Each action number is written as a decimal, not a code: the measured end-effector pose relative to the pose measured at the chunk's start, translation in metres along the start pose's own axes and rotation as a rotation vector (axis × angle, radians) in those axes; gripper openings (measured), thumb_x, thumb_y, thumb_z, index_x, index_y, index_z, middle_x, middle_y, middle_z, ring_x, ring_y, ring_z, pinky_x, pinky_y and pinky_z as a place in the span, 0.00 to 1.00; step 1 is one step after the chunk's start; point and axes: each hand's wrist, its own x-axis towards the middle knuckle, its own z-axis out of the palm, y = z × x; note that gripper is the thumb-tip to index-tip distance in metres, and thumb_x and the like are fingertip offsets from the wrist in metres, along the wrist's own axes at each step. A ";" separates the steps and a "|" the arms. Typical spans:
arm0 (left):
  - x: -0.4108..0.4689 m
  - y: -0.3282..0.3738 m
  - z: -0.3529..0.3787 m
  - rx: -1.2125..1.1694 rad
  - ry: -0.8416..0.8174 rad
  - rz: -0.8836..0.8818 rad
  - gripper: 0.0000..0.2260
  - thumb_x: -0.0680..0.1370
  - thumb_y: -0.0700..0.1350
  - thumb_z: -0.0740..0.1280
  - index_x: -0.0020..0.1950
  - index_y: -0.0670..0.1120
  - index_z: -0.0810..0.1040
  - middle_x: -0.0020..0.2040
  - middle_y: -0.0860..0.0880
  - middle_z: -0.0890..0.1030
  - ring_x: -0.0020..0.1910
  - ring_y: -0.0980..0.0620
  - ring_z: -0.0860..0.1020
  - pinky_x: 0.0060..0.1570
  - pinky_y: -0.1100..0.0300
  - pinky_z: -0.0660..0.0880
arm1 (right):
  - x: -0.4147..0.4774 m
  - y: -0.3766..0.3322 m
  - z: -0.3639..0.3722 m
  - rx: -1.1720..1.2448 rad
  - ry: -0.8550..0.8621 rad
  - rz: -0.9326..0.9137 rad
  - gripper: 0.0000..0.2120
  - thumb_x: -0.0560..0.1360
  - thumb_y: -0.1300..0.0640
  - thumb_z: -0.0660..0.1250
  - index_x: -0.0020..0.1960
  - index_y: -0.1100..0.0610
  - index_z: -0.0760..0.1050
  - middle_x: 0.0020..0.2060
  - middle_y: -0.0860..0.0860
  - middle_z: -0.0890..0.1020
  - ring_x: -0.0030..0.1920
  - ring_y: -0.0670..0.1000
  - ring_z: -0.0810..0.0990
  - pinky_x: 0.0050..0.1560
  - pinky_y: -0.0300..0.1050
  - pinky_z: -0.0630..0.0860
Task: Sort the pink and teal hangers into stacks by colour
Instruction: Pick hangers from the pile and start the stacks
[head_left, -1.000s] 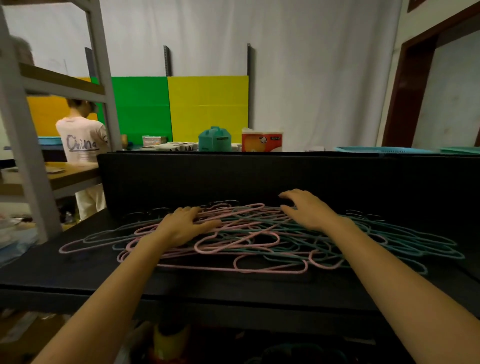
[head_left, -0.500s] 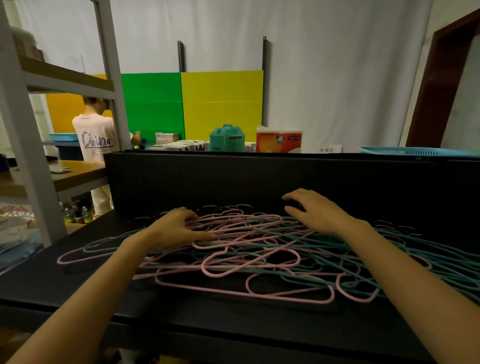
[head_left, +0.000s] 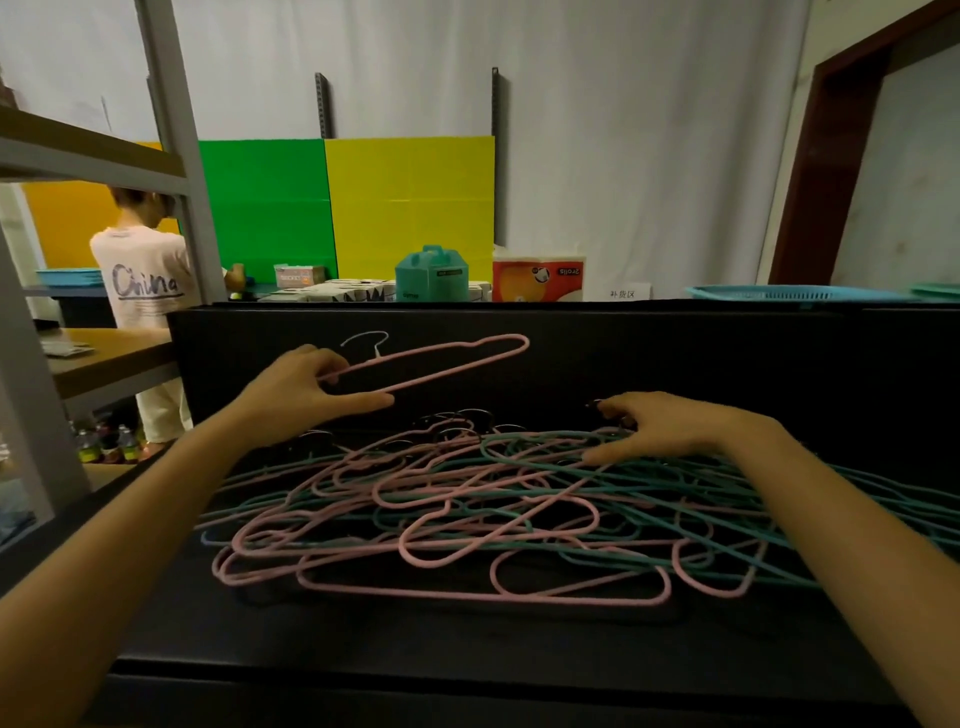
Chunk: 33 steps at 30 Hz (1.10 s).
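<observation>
Black desk (head_left: 363, 649) w/ upright black back panel (head_left: 753, 364) behind it. On the desk, spread across centre and right, lies the heap of pink and teal hangers (head_left: 441, 519), all tangled, not yet in stacks; pink mostly front-left, teal mostly right and underneath. Left hand (head_left: 306, 389) is up above the heap's back-left, in front of the panel: fingers curled round one end of a single pink hanger (head_left: 447, 347), thumb out straight below it. That hanger hangs in air, clear of the heap, slanting up to the right, its pale hook (head_left: 366, 334) sticking up just above the fingers. Right hand (head_left: 660, 426) rests on the heap's back-right part, fingers lightly bent and spread, tips on teal wires; can't tell if it pinches any. Vs 0.5 s ago: both hands lay low on the heap then; now the left has risen w/ one pink hanger pulled free, the right sits in abt the same spot.
</observation>
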 end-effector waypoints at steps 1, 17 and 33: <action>0.001 0.001 0.000 0.007 -0.004 0.013 0.49 0.48 0.78 0.60 0.59 0.48 0.73 0.51 0.49 0.72 0.47 0.53 0.72 0.42 0.61 0.69 | -0.004 0.003 -0.002 -0.043 -0.065 0.048 0.54 0.58 0.28 0.66 0.75 0.54 0.54 0.74 0.51 0.61 0.71 0.52 0.63 0.71 0.48 0.62; 0.003 0.013 0.020 0.017 -0.040 0.091 0.58 0.41 0.82 0.55 0.61 0.47 0.73 0.52 0.50 0.71 0.50 0.51 0.72 0.49 0.57 0.71 | -0.035 0.042 0.010 0.090 0.010 0.169 0.47 0.62 0.37 0.73 0.73 0.53 0.58 0.72 0.51 0.62 0.70 0.52 0.64 0.70 0.49 0.64; 0.018 0.061 0.050 -0.038 -0.021 0.256 0.43 0.57 0.69 0.64 0.63 0.43 0.73 0.53 0.47 0.73 0.50 0.49 0.72 0.50 0.56 0.71 | -0.114 0.071 -0.010 0.150 0.516 0.194 0.41 0.63 0.39 0.73 0.71 0.53 0.65 0.68 0.50 0.70 0.67 0.50 0.69 0.66 0.47 0.66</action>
